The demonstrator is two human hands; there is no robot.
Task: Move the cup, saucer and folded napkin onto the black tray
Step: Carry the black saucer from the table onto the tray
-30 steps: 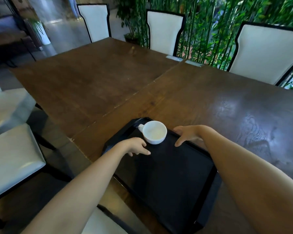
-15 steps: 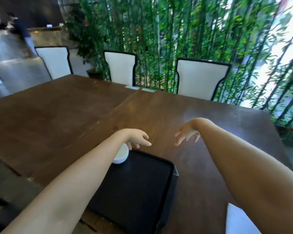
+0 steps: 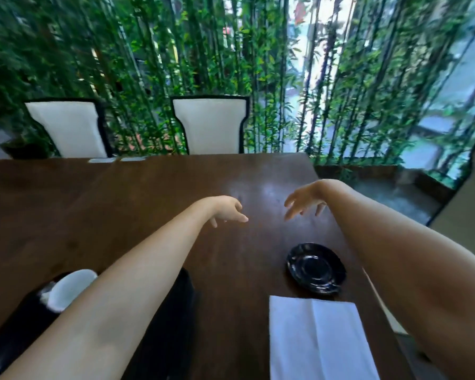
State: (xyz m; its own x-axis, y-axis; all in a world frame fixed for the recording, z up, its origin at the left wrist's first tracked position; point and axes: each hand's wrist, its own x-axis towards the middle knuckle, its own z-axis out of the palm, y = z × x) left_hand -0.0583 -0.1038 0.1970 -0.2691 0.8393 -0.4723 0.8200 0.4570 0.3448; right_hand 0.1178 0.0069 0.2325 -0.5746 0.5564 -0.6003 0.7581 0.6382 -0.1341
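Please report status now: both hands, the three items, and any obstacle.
Left hand and right hand open, empty, above the table. Cup on black tray; saucer and folded napkin on the table, off tray. No obstacle seen.

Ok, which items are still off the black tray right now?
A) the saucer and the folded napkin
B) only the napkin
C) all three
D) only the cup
A: the black saucer and the folded napkin both lie on the bare wooden table to the right, while the white cup already sits on the black tray; both hands are empty.
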